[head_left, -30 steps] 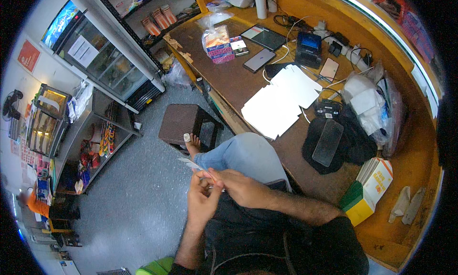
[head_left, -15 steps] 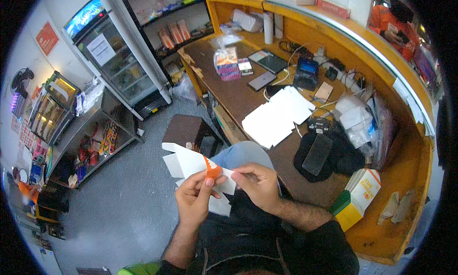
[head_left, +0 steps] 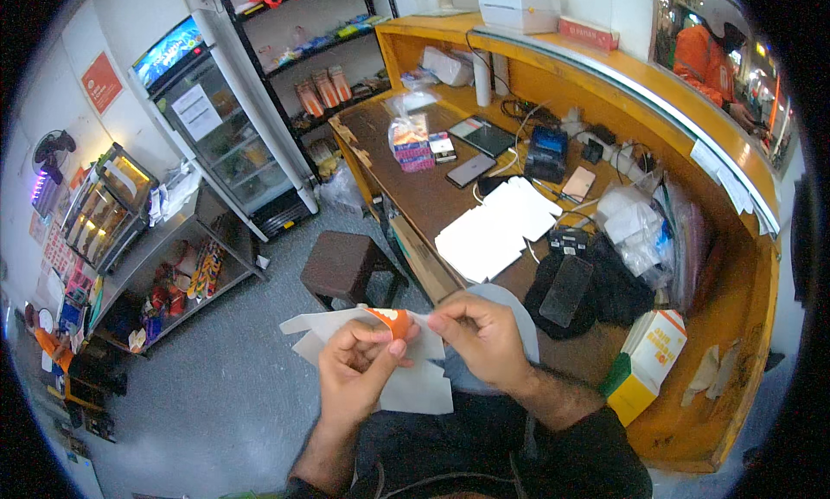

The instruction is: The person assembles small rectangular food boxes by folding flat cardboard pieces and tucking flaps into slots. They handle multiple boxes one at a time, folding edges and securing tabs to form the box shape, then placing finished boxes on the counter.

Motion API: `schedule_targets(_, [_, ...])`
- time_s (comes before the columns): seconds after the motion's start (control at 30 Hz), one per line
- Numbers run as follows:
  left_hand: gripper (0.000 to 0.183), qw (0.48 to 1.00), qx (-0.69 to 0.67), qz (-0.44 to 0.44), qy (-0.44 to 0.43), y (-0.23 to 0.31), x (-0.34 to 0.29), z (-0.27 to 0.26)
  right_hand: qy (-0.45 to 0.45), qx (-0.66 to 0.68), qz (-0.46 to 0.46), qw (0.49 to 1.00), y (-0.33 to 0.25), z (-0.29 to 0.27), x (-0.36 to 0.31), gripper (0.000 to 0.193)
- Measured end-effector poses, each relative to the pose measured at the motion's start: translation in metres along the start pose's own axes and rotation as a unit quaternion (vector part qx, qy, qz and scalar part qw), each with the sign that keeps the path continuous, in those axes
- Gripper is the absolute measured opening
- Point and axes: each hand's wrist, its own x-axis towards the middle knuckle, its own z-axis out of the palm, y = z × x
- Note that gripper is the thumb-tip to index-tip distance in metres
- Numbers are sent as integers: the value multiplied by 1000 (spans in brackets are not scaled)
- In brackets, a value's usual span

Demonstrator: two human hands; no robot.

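Observation:
Above my lap I hold a flat, cut-out cardboard box blank (head_left: 406,393), its pale plain side up and its flaps spread. An orange and white printed piece (head_left: 398,323) curls over its far edge; whether it is a bent flap or a separate piece, I cannot tell. My left hand (head_left: 359,361) grips the blank there, thumb on top of the orange part. With thumb and forefinger, my right hand (head_left: 475,335) pinches the blank's edge just right of the orange piece. On the desk lie more white blanks (head_left: 488,231), overlapping.
A brown stool (head_left: 346,265) stands beyond the blank. The wooden desk (head_left: 406,188) holds phones, cables, a tablet (head_left: 482,136), a black bag (head_left: 614,278), plastic bags and a white, yellow and green carton (head_left: 648,361). A glass-door fridge (head_left: 233,127) stands back left. Someone in orange (head_left: 705,62) is at far right.
The blank has turned and come lower, so more of its pale side shows. My right hand has shifted slightly right and stays at its edge. The view has tilted up.

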Motion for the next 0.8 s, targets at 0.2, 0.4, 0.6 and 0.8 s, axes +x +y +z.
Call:
schedule_targets(0.2, [11, 999, 18, 6, 28, -23, 19, -1, 23, 5, -7, 1000, 23, -6, 19, 16])
schedule_targets(0.4, [11, 981, 162, 79, 70, -72, 34, -26, 32, -6, 35, 999, 49, -7, 34, 26])
schedule_targets(0.6, [8, 984, 137, 24, 112, -80, 59, -33, -18, 75, 177, 981, 79, -6, 38, 30])
schedule_targets(0.8, [13, 983, 132, -19, 128, -98, 65, -32, 35, 90, 140, 985, 88, -6, 43, 18])
